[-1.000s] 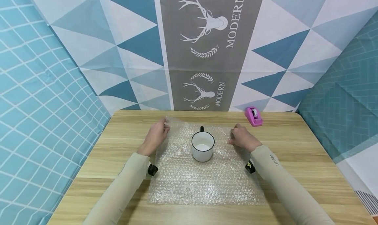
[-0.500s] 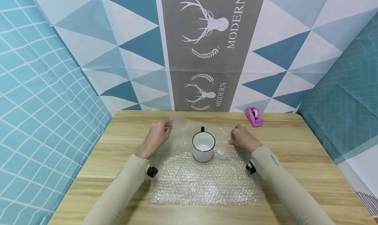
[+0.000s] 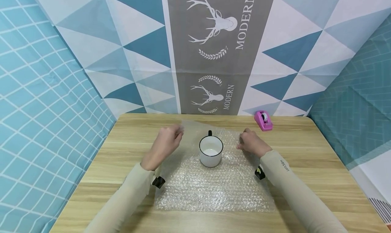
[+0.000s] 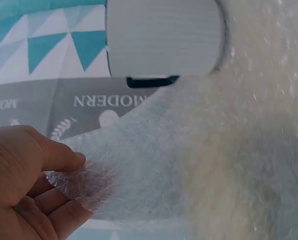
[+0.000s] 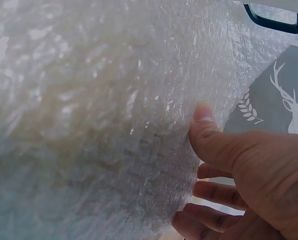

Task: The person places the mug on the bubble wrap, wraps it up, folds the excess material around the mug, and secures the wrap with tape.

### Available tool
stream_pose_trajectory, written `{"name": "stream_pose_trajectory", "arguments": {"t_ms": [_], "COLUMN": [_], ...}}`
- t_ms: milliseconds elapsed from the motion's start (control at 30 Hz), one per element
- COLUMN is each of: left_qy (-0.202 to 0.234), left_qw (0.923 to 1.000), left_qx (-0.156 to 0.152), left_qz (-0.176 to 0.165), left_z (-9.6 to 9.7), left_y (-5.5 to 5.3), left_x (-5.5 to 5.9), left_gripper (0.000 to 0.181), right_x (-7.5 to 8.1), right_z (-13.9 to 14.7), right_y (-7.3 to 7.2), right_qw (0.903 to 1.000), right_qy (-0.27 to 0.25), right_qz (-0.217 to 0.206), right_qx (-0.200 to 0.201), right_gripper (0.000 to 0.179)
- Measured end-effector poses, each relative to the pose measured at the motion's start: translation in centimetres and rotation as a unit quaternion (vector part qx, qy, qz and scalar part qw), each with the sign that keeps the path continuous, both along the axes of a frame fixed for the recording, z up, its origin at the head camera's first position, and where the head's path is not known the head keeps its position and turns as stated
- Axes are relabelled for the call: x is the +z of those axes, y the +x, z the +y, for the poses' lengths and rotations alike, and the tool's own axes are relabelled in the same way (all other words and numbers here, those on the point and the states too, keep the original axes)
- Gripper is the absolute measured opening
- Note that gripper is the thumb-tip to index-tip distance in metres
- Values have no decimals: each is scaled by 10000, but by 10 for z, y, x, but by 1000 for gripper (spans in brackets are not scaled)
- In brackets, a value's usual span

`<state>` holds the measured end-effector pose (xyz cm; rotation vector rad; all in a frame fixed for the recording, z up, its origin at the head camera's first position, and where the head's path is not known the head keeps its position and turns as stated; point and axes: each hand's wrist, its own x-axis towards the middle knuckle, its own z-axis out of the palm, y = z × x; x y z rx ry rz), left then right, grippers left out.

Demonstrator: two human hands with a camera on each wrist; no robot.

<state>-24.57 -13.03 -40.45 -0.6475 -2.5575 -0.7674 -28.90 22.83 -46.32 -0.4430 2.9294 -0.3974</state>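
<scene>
A white enamel mug (image 3: 210, 160) with a dark rim stands upright on a sheet of bubble wrap (image 3: 210, 192), its black handle (image 3: 209, 133) toward the wall. My left hand (image 3: 166, 141) pinches the sheet's far left corner and holds it raised. In the left wrist view, the thumb of that hand (image 4: 24, 170) lies over the bubble wrap (image 4: 144, 170), fingers underneath. At the far right edge, my right hand (image 3: 253, 143) holds the sheet, thumb on top. The right wrist view shows this hand (image 5: 268, 175) with fingers behind the edge.
A pink tape dispenser (image 3: 263, 120) sits at the back right of the wooden table (image 3: 305, 158). A patterned cloth wall (image 3: 210, 56) rises behind the table, and blue cloth (image 3: 45, 100) hangs along the left.
My left hand has moved right and slightly inward toward the mug, lifting and folding the sheet's far left corner along. The right hand and mug have stayed in place.
</scene>
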Motion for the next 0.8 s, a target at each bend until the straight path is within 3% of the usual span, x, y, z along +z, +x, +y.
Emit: {"name": "stream_pose_trajectory", "arguments": {"t_ms": [267,633,800], "left_qy": [16,-86,-137], "left_qw": [9996,9973,9966], "left_qx": [-245,-618,-759], "left_qz": [123,376,295], "left_z": [11,29,37], "left_y": [11,19,22], "left_x": [10,17,21], "left_gripper": [10,21,25], "right_x": [0,-1,-1], "right_z": [0,1,1], "right_y": [-1,1,1], "right_qw": [10000,9997,9996], "right_qy": [-6,19,49], "right_qz": [-49,212,234], "right_qx": [-34,94,130], "right_gripper": [33,24,25]}}
